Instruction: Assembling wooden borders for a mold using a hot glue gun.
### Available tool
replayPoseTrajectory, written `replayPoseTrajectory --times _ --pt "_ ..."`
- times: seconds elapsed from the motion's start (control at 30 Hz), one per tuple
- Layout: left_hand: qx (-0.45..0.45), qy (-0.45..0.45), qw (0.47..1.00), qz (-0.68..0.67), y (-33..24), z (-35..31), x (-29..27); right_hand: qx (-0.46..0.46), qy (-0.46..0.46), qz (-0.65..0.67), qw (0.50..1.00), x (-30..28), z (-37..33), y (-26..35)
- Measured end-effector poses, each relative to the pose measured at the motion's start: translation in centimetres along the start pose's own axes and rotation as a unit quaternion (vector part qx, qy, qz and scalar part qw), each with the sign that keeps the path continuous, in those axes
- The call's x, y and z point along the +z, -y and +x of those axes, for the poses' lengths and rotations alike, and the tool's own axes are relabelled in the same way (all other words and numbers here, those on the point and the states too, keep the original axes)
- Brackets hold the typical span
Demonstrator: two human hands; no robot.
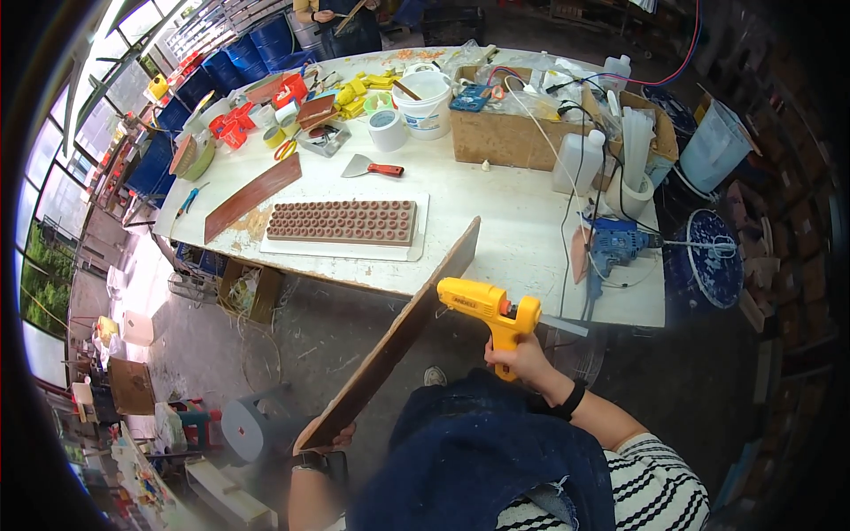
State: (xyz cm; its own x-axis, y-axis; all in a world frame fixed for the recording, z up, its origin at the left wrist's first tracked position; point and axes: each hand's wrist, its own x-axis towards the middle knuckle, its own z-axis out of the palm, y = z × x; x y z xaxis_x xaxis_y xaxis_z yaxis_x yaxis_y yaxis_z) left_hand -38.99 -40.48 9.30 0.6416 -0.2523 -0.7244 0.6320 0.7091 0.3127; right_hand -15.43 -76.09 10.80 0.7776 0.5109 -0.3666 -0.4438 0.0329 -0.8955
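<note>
A long reddish-brown board (390,354) slants up from my lap, its far end over the table's front edge. My left hand (340,437) is closed around its near end. In my right hand (521,357) is a yellow hot glue gun (478,299), gripped by the handle. The gun's nozzle points left at the board's upper edge; whether it touches, I cannot tell. Beyond the board, a brown block with rows of round studs (341,221) lies on a white base panel (421,232). A second brown board (254,196) lies flat to its left.
On the white table (505,199) are a red-handled scraper (372,166), a white bucket (423,102) and a cardboard box (500,142) of supplies. At right lies a blue power drill (615,241) among loose cords. Across the table stands another person (350,35).
</note>
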Motion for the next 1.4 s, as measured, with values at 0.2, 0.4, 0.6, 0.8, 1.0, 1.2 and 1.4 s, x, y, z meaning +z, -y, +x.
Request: replayPoseTrajectory --times 0.2,0.4,0.6,0.8,1.0,1.2,1.4 --pt "-0.004 -0.006 1.0 -0.008 -0.1 0.1 0.0 -0.01 -0.004 0.001 1.0 0.4 -0.3 0.4" --pt "-0.002 -0.023 1.0 -0.01 -0.3 0.9 0.1 -0.046 -0.025 -0.089 0.995 -2.0 1.2 -2.5" --pt "-0.002 0.037 0.997 -0.063 0.7 1.0 -1.4 -0.125 -0.281 -0.38 0.873 -10.1 6.5 -6.4" --pt "0.038 -0.008 0.997 -0.07 2.0 0.6 -1.4 -0.077 -0.413 -0.38 0.824 -15.1 10.6 -6.6" --pt "0.07 -0.098 0.985 -0.121 3.4 -0.1 -2.2 -0.229 -0.45 -0.474 0.722 -14.8 10.8 -5.0" --pt "0.073 -0.098 0.979 -0.164 3.0 0.3 0.4 -0.187 -0.309 -0.188 0.913 -7.0 2.4 -6.2" --pt "0.001 0.052 0.989 -0.141 0.9 0.4 5.6 0.245 0.188 0.151 0.939 2.5 6.4 -7.5"
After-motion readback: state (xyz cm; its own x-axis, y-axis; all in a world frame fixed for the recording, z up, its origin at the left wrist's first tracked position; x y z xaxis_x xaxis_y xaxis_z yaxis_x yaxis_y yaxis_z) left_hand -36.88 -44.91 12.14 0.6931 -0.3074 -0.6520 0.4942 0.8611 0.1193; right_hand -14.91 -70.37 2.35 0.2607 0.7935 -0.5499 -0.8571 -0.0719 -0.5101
